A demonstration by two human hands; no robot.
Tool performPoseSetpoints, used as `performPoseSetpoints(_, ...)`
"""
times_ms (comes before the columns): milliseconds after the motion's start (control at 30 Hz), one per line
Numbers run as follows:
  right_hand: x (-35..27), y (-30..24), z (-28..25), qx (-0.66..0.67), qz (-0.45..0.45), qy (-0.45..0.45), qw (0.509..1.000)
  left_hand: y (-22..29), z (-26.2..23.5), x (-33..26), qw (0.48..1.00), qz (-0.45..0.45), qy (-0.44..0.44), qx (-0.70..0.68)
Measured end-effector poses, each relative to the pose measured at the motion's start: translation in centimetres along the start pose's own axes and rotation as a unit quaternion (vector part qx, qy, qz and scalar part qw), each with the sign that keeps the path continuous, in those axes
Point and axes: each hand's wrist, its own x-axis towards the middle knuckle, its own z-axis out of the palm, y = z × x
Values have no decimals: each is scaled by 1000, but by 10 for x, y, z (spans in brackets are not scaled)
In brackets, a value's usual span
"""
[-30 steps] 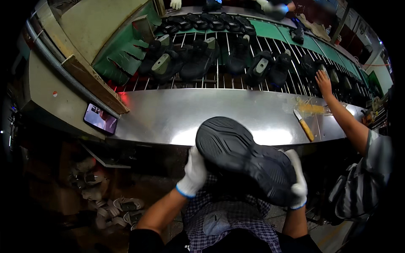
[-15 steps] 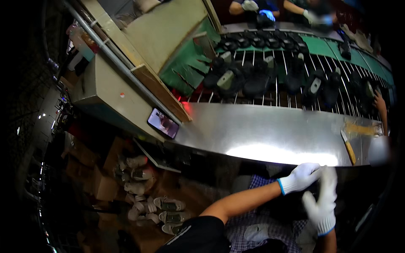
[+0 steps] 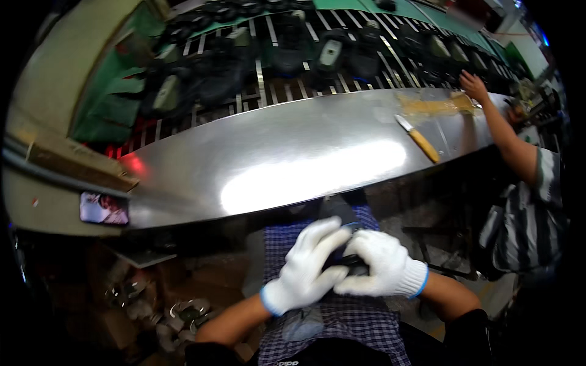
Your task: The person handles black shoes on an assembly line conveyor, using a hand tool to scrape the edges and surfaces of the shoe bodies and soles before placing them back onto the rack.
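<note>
Low over my lap, in front of the metal bench edge, both my white-gloved hands close around a dark shoe. One end of it points up toward the bench, and black material shows between my palms; the gloves cover the rest. My left hand grips its left side with fingers bent over the top. My right hand wraps the opposite side, thumb toward my left hand. A blue checked apron lies under my hands.
The metal bench bears a wooden-handled knife. Behind it, several black shoes lie on a slatted roller conveyor. A phone rests at the left; pale shoes lie below. A co-worker's arm reaches to the conveyor at right.
The view has swung right and closer to the bench. My hands, earlier together without a visible shoe, now hold the dark shoe over my lap.
</note>
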Motion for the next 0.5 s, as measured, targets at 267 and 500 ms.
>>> performPoseSetpoints(267, -10, 25, 24, 109, -124, 72, 984, 19, 3, -25, 994, 16, 75, -82)
performPoseSetpoints(500, -13, 51, 38, 119, -89, 134, 980, 6, 6, -17, 995, -34, 73, -58)
